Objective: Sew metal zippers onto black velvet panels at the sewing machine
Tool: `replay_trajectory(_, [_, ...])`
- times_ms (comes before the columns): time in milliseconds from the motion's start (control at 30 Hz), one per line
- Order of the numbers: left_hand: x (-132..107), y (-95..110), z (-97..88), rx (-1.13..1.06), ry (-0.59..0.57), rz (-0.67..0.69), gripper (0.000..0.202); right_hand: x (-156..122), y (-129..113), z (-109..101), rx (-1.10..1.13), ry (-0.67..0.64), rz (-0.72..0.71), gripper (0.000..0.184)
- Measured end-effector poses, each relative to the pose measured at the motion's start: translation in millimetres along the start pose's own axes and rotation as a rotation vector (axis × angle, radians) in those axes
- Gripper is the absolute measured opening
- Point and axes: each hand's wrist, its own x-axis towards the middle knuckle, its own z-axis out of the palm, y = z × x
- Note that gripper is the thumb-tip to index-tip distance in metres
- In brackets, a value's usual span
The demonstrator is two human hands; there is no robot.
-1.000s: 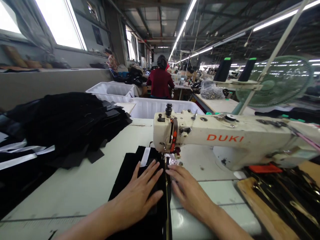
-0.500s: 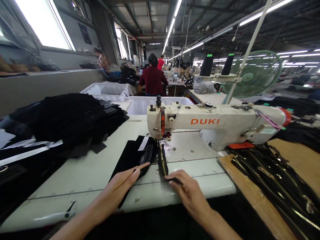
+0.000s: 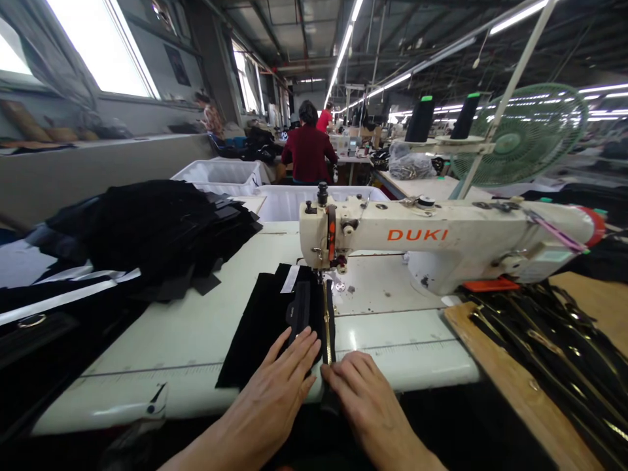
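Observation:
A black zipper [image 3: 328, 320] with gold teeth runs from under the needle of the white sewing machine [image 3: 363, 235] toward me. My right hand [image 3: 366, 392] pinches its near end at the table's front edge. Left of the zipper lies a black fabric panel [image 3: 258, 320] with a white strip [image 3: 290, 279] and a dark raised patch [image 3: 300, 304] on it. The panel's right edge lies beside the zipper. My left hand [image 3: 282, 379] rests flat on the panel, fingers stretched out and pointing to the machine, covering the patch's lower part.
A heap of black fabric pieces [image 3: 147, 229] covers the table's left side. More gold-toothed zippers [image 3: 554, 347] lie on a brown board [image 3: 485, 347] at right. White bins [image 3: 275, 204] stand behind the machine. A co-worker [image 3: 309, 147] sits beyond, and a green fan [image 3: 520, 140] stands back right.
My left hand has gone from holding the panel's edge to lying flat on it, and the panel is straighter beside the zipper. My right hand has drawn the zipper straight toward me.

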Motion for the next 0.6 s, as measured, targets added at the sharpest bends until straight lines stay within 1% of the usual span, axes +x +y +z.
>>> replay_trajectory(67, [-1,2,8.2,0.091,-0.006,0.032,0.05,-2,1,-1,0.006,0.02,-0.01,0.03])
replay_trajectory(167, [-1,3,15.7,0.153,0.002,0.066,0.051,-3,1,-5,0.008,0.048,-0.007,0.031])
replay_trajectory(333, [2,6,21.1,0.164,0.034,0.084,0.05,0,-1,-7,-0.03,0.102,-0.034,0.031])
replay_trajectory(433, [1,7,20.8,0.139,0.039,0.079,0.052,3,-1,-7,-0.06,0.139,-0.05,0.031])
replay_trajectory(500, [-1,5,16.8,0.084,0.001,0.043,0.056,2,-2,-6,-0.077,0.147,-0.058,0.031])
replay_trajectory(600, [-3,-4,5.0,-0.083,-0.11,-0.023,0.07,0,0,-7,-0.089,0.145,-0.073,0.028])
